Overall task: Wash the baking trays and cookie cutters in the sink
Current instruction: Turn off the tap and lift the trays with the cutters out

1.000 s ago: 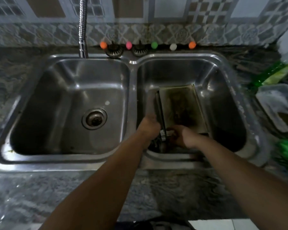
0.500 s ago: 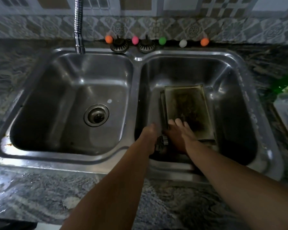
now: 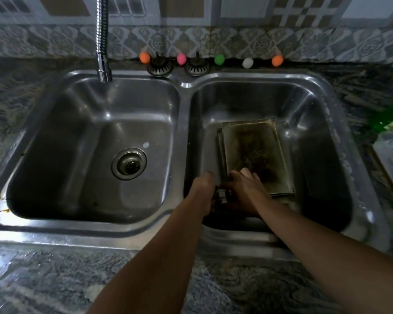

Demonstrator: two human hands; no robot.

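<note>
Right hand point(image 3: 247, 189) has slid further onto the baking tray point(image 3: 254, 152).

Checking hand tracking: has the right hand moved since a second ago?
Yes. The right hand has reached forward, away from the near wall of the sink; its fingers now lie on the near end of the baking tray.

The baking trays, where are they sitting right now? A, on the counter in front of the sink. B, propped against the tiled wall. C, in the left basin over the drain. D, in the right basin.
D: the stained baking trays lie stacked on the floor of the right basin, with both hands at their near corner, while the left basin holds only its drain.
</note>
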